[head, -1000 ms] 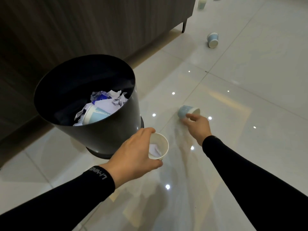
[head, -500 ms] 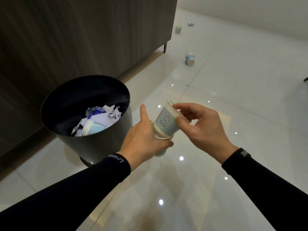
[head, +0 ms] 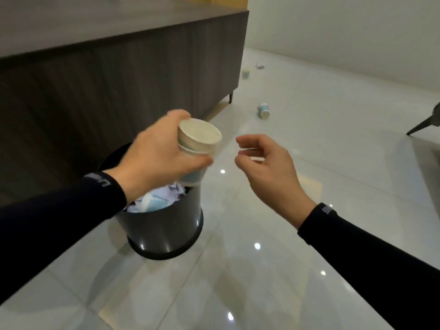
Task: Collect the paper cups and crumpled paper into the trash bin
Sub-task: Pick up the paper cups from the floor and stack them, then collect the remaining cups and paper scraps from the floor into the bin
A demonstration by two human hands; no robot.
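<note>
The left hand [head: 157, 158] is wrapped around a stack of paper cups [head: 196, 148], one pushed inside the other, with the bottom of the stack facing the camera. The stack hangs right above the black trash bin [head: 162, 229], and the hand and its dark sleeve cover most of the bin's opening. What can be seen inside the bin is crumpled paper [head: 173, 190] and a light blue cup [head: 154, 202] lying among it.

The right hand [head: 266, 167] is just beside the stack, not touching it, with fingers loosely curled and nothing in them.

The bin stands on a glossy white tiled floor [head: 285, 270], close to a long dark cabinet [head: 119, 79] that runs along the left side. Further off, a blue cup [head: 263, 111] lies on its side on the floor, well apart from the bin. Beyond it, near the cabinet's far corner, stands a pale cup [head: 245, 73], and a small scrap of paper [head: 259, 66] lies a little past that. A dark chair leg [head: 423, 125] pokes in at the right edge
</note>
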